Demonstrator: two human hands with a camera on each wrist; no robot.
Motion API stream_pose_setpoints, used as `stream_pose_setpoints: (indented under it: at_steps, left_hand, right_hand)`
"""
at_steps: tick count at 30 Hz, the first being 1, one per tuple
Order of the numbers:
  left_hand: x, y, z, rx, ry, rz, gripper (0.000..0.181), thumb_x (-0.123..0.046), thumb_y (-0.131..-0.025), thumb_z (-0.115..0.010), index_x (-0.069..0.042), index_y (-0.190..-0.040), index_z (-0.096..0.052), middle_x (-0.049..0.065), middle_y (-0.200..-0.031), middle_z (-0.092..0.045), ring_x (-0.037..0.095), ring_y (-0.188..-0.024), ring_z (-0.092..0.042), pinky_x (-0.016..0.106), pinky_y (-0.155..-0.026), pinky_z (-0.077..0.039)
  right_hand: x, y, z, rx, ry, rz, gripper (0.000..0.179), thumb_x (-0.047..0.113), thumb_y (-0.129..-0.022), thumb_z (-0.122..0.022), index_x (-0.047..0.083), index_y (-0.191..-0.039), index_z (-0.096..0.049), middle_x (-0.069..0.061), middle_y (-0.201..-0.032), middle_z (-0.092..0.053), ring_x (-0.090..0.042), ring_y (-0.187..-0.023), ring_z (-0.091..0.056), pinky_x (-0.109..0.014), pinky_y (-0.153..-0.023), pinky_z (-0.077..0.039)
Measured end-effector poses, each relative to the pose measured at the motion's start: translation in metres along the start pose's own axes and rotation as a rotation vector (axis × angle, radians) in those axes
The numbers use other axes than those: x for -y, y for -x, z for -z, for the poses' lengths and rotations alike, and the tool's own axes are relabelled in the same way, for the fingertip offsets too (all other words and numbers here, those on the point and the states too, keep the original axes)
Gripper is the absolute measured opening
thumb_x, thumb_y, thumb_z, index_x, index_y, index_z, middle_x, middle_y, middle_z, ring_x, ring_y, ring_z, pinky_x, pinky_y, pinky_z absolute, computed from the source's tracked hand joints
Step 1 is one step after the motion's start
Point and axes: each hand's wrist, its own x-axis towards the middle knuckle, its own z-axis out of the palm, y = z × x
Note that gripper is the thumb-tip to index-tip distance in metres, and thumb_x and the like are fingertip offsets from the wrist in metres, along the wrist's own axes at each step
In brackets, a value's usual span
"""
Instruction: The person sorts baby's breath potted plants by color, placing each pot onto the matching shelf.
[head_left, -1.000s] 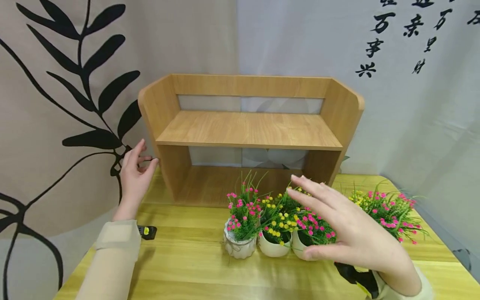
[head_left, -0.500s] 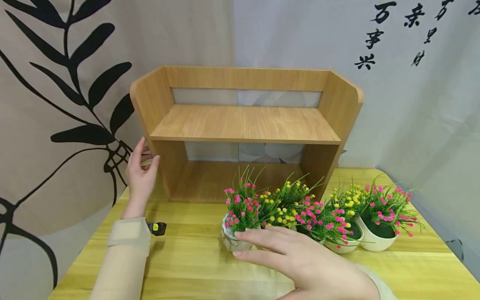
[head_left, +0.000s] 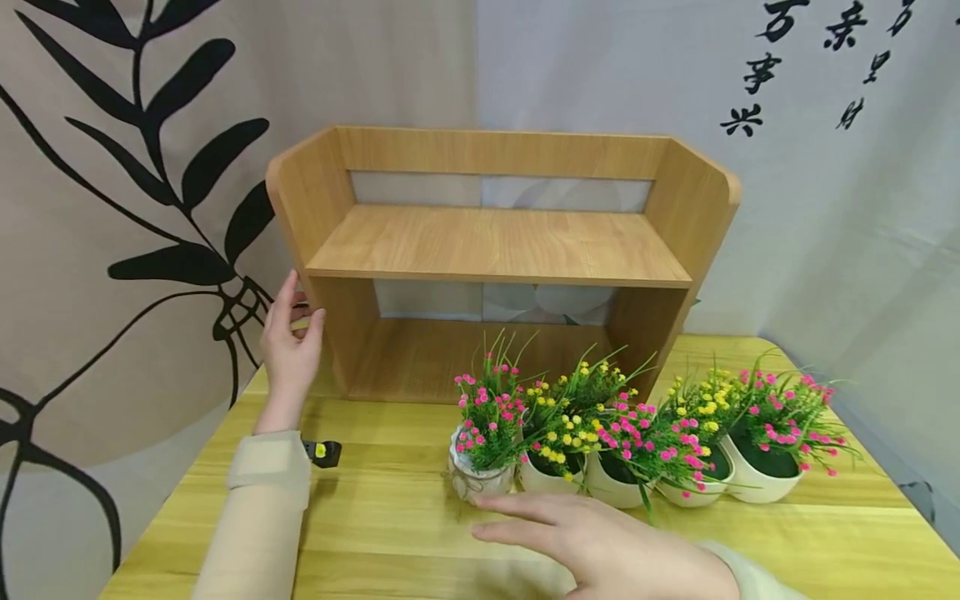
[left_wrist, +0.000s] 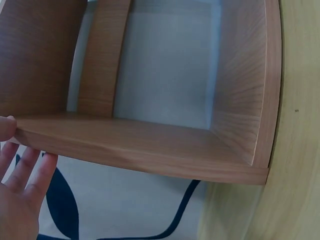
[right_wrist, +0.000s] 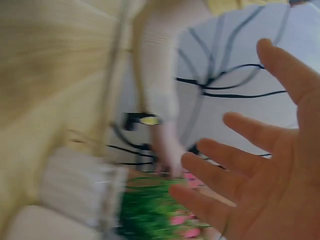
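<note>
A two-tier wooden desktop shelf (head_left: 495, 242) stands upright on the table. My left hand (head_left: 291, 354) is at its left side panel; in the left wrist view the thumb (left_wrist: 7, 128) lies over the panel's front edge and the fingers (left_wrist: 42, 177) are against its outer face, gripping it. My right hand (head_left: 607, 542), fingers spread and holding nothing, is low in front of the row of potted artificial flowers. At the row's left end is a grey-white pot of pink flowers (head_left: 487, 425); nearest it stands a white pot with yellow flowers (head_left: 562, 433).
To the right are a pink-flowered pot (head_left: 645, 437), a yellow-flowered pot (head_left: 701, 417) and another pink-flowered pot (head_left: 780, 425). A black strap piece (head_left: 324, 454) shows beside the left sleeve. The table's (head_left: 405, 508) right edge slopes away beside a printed curtain (head_left: 825, 225).
My left hand has come onto the shelf's side panel. The right hand has swept left and down from over the right-hand pots to in front of the row. The view has tilted down slightly.
</note>
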Motion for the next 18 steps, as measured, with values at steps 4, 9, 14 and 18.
stream_pose_setpoints:
  at_steps: [4, 9, 14, 18]
  left_hand:
    - [0.000, 0.002, 0.001, -0.003, 0.001, 0.017, 0.063, -0.002, -0.094, -0.060, -0.026, -0.148, -0.041, 0.021, -0.123, -0.055, 0.032, -0.105, -0.059, 0.019, -0.072, -0.042]
    - [0.000, 0.004, 0.003, -0.021, 0.000, 0.044, 0.063, -0.001, -0.094, -0.060, -0.028, -0.148, -0.041, 0.020, -0.121, -0.055, 0.032, -0.104, -0.059, 0.016, -0.072, -0.040]
    - [0.001, 0.005, -0.001, -0.045, 0.040, 0.054, 0.063, 0.002, -0.093, -0.059, -0.025, -0.147, -0.044, 0.020, -0.119, -0.056, 0.035, -0.102, -0.059, 0.017, -0.072, -0.041]
    - [-0.001, 0.006, -0.005, -0.046, 0.054, 0.080, 0.061, 0.001, -0.094, -0.059, -0.026, -0.147, -0.044, 0.019, -0.119, -0.055, 0.031, -0.102, -0.058, 0.021, -0.073, -0.043]
  right_hand:
    - [-0.009, 0.006, -0.015, 0.009, -0.060, -0.041, 0.070, 0.052, -0.093, -0.056, 0.022, -0.151, -0.033, 0.006, -0.153, -0.033, -0.015, -0.135, -0.038, -0.035, -0.101, -0.041]
    - [-0.012, 0.008, -0.037, -0.057, -0.165, -0.305, 0.076, 0.052, -0.090, -0.062, 0.016, -0.151, -0.034, -0.003, -0.152, -0.038, -0.024, -0.136, -0.039, -0.045, -0.102, -0.040]
    - [-0.010, 0.002, -0.056, -0.143, -0.309, -0.556, 0.093, 0.052, -0.083, -0.071, 0.000, -0.149, -0.032, -0.017, -0.152, -0.034, -0.035, -0.135, -0.037, -0.054, -0.102, -0.036]
    - [-0.012, -0.002, -0.068, -0.195, -0.416, -0.641, 0.101, 0.048, -0.080, -0.075, -0.009, -0.148, -0.026, -0.027, -0.151, -0.028, -0.042, -0.133, -0.037, -0.059, -0.101, -0.033]
